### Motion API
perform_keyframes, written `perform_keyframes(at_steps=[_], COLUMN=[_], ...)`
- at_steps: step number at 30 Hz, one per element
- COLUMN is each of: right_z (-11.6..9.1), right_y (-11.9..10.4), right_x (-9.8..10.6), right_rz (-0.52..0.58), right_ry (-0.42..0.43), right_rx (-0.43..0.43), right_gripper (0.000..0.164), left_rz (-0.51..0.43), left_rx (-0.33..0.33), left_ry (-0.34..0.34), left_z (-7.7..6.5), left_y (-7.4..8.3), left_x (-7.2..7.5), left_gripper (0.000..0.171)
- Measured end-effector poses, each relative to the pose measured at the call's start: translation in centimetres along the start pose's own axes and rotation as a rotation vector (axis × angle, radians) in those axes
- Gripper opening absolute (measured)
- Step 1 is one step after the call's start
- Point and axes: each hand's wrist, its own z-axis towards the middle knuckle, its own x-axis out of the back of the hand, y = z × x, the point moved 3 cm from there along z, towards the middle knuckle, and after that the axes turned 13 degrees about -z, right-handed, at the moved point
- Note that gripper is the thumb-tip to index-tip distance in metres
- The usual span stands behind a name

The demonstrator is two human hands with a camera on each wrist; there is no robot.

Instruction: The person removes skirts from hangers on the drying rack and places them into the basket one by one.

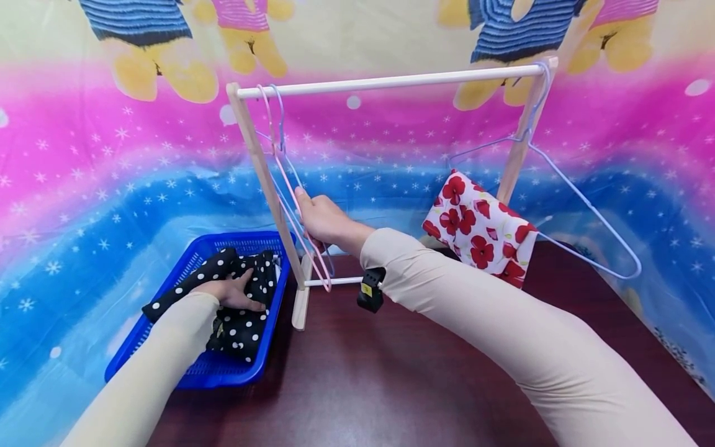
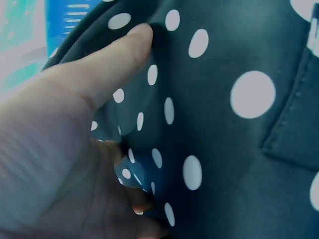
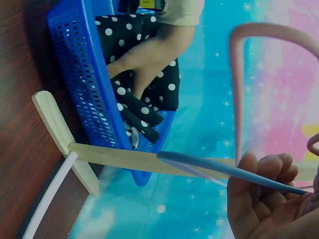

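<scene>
My left hand (image 1: 231,293) is down in the blue basket (image 1: 223,379) and grips a black garment with white polka dots (image 1: 242,338). In the left wrist view the thumb (image 2: 117,57) lies along the fabric, and the other fingers are partly hidden among its folds. At the rack's left end my right hand (image 1: 329,218) holds the side of a blue hanger (image 3: 214,167), its fingers curled round it. A pink hanger (image 3: 238,89) hangs just beyond, close to the fingertips. Both hooks sit on the rack's top bar (image 1: 391,82).
Another blue hanger (image 1: 581,198) hangs at the rack's right end, bearing a folded white cloth with red flowers (image 1: 480,230). The rack's wooden left post (image 1: 259,161) stands beside the basket on the dark table (image 1: 357,372). A printed curtain (image 1: 368,143) surrounds the back.
</scene>
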Motion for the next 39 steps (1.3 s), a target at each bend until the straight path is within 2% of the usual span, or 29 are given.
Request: perform_keyframes(at_steps=[6,10,21,28,33,39], right_z=[-0.2,-0.2,-0.6,-0.9,-1.2,-1.4], right_y=[-0.1,0.0,0.4,0.7,1.2,1.4], right_x=[-0.2,-0.3,0.2,1.0,1.7,2.3], right_rz=[-0.022,-0.065,-0.139,-0.181,-0.239,-0.244], right_ry=[0.062,0.105,0.169,0.182,0.206,0.213], right_rx=[0.029,0.039,0.041,0.048,0.054,0.071], right_gripper=[0.065,0.066,0.061,0.06,0.061,0.06], left_rz=[-0.033,-0.022,0.023,-0.002,-0.015,-0.032], left_rx=[-0.017,-0.048,-0.101,-0.152,-0.2,-0.225], left_ry=[-0.005,0.006,0.097,0.138,0.19,0.258], left_z=[-0.5,-0.8,-1.4,-2.6,-3.7,-4.6], left_y=[0.0,0.3,0.6,1.5,2.3,3.1], left_x=[0.6,1.0,1.9,2.2,2.7,3.2], left_gripper=[0.101,0.092,0.084,0.081,0.079,0.077])
